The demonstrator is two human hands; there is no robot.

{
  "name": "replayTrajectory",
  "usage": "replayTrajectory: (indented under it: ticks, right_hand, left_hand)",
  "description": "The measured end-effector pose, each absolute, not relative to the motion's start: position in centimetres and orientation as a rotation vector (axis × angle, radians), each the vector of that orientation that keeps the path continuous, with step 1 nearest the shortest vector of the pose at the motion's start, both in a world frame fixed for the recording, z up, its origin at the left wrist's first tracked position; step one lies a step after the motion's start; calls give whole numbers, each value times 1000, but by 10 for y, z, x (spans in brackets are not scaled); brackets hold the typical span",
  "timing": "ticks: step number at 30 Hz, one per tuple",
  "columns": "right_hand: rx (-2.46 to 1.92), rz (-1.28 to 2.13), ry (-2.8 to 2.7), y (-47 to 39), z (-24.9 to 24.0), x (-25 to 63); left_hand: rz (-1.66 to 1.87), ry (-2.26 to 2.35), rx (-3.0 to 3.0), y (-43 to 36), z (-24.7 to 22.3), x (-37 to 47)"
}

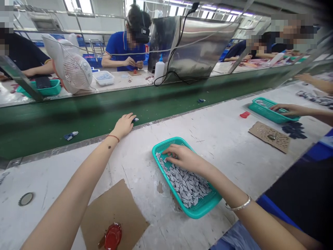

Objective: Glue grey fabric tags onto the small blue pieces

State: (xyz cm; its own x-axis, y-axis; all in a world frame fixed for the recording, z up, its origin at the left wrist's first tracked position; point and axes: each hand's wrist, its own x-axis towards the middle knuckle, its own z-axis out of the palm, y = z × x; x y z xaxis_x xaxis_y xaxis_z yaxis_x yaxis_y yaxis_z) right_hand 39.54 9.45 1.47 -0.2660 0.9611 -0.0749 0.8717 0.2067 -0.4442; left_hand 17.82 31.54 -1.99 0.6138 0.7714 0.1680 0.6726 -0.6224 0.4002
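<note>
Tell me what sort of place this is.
Probably a factory assembly line: a long green conveyor belt runs between the workbenches, a teal basket holds many small light pieces, and a worker in a blue shirt sits across the belt.

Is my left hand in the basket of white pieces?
No, the left hand is at the green belt; the right hand is in the basket.

1. This is looking like a factory workshop: people (pixel 125 50) are working on both sides of a green conveyor belt (pixel 166 102).
2. A long white table (pixel 213 139) is running beside the belt, carrying a teal basket (pixel 205 209) of small grey parts (pixel 188 185).
3. Strip lights (pixel 208 7) are glowing overhead.
</note>
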Motion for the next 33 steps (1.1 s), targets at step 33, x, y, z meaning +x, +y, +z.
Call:
replayTrajectory:
  ticks: [33]
  right_hand:
    - [-1898,369,-1900,81,-4,361]
  left_hand:
    - [1086,906,867,66,-22,-13]
